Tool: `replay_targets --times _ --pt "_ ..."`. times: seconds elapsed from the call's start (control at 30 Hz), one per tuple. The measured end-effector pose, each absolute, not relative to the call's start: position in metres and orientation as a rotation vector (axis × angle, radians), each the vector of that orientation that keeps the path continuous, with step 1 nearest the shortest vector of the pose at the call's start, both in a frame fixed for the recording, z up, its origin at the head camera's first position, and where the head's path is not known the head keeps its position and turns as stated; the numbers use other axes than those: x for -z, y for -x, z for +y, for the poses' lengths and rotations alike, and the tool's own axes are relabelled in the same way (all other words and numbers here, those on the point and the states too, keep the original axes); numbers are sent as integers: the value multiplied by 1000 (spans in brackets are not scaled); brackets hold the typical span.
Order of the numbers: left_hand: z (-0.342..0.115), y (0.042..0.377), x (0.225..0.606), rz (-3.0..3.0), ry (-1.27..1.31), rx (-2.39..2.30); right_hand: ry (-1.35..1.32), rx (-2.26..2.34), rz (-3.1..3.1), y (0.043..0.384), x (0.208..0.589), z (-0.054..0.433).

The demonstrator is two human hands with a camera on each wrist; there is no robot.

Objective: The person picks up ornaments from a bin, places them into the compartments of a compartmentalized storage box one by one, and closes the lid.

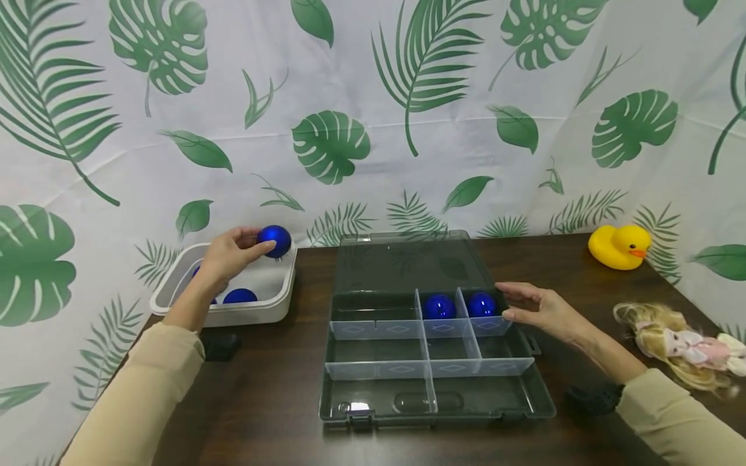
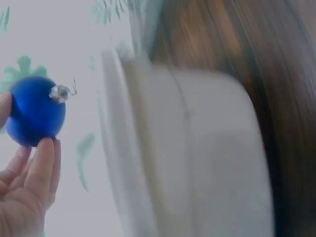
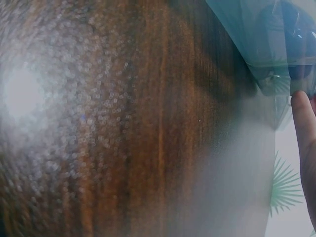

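My left hand (image 1: 230,255) pinches a satin blue Christmas bauble (image 1: 274,241) between thumb and fingers, above the right rim of a white plastic bin (image 1: 276,312). In the left wrist view the silver cap and wire hook of that bauble (image 2: 34,111) point away from the palm. More blue baubles, one of them partly showing (image 1: 239,296), lie inside the bin. My right hand (image 1: 542,314) is at the right edge of a clear grey compartment box (image 1: 373,388), fingers loosely bent. Two shiny baubles, one left (image 1: 440,307) and one right (image 1: 482,305), sit in separate back compartments.
The box's lid (image 1: 408,265) lies open toward the patterned cloth backdrop (image 1: 361,77). A yellow rubber duck (image 1: 618,247) stands at the back right of the dark wooden table (image 1: 262,395). Nearer, beyond my right forearm, lies a blond doll (image 1: 688,346).
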State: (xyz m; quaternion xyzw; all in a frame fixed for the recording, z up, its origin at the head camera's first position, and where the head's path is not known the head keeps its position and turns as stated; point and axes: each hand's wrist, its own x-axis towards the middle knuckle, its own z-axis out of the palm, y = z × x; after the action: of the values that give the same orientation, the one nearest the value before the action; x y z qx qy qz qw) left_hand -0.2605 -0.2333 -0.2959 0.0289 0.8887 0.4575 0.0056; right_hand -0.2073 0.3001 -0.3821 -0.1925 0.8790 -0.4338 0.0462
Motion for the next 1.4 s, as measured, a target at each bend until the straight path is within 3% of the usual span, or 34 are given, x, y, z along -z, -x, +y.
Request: replay_targets --times 0.37,0.77,1.2,1.4 --pt "-150 257 311 2378 -691 -1519 587 1321 2688 207 383 301" --pt "-126 266 342 2217 -984 -1317 589 1343 2686 208 383 300" --pt "-119 261 353 2216 -957 -1300 591 1351 2683 206 383 302" --pt "-142 255 339 2296 -912 -1358 585 1351 2684 206 384 301"
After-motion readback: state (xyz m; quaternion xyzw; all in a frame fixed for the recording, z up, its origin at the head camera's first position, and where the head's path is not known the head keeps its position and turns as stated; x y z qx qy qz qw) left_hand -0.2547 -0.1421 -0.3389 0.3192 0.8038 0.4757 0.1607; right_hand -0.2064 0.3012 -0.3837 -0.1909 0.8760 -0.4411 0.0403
